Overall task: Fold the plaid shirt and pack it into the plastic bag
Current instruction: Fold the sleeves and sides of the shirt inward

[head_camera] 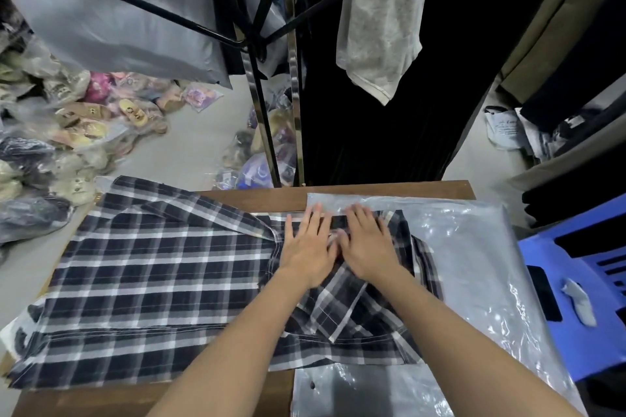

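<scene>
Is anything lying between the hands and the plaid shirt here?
No. Left hand and right hand both lie flat, palms down, directly on the plaid shirt, near where it overlaps the plastic bag.

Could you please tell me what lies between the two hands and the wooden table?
In the head view, the plaid shirt lies under the left hand and right hand.
</scene>
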